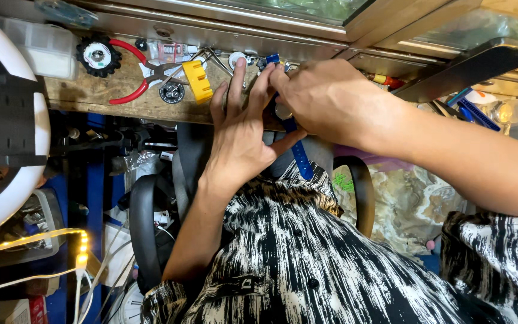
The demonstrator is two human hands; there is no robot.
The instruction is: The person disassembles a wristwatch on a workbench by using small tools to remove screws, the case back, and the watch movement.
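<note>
Two hands meet over the edge of a worn wooden surface [100, 93], and the view looks down past a black-and-white patterned shirt [307, 258] and a black chair [145, 228] beneath it. The right hand [331, 99] comes in from the right, fingers curled down tight around a wristwatch [283, 112] with a blue strap, pinning it at the surface's near edge. The left hand [241, 135] lies flat and spread, fingers pointing up the surface, its thumb pressed against the strap just below the watch case; it braces rather than grips. The blue strap [301, 161] hangs down off the edge toward the shirt. Left of the hands, red-handled pliers [136, 75] lie on the wood, jaws toward a yellow block-shaped tool [197, 81]. A black toothed wheel [97, 56] sits further left, and a smaller round black part [171, 92] rests just below the pliers' jaws.
</note>
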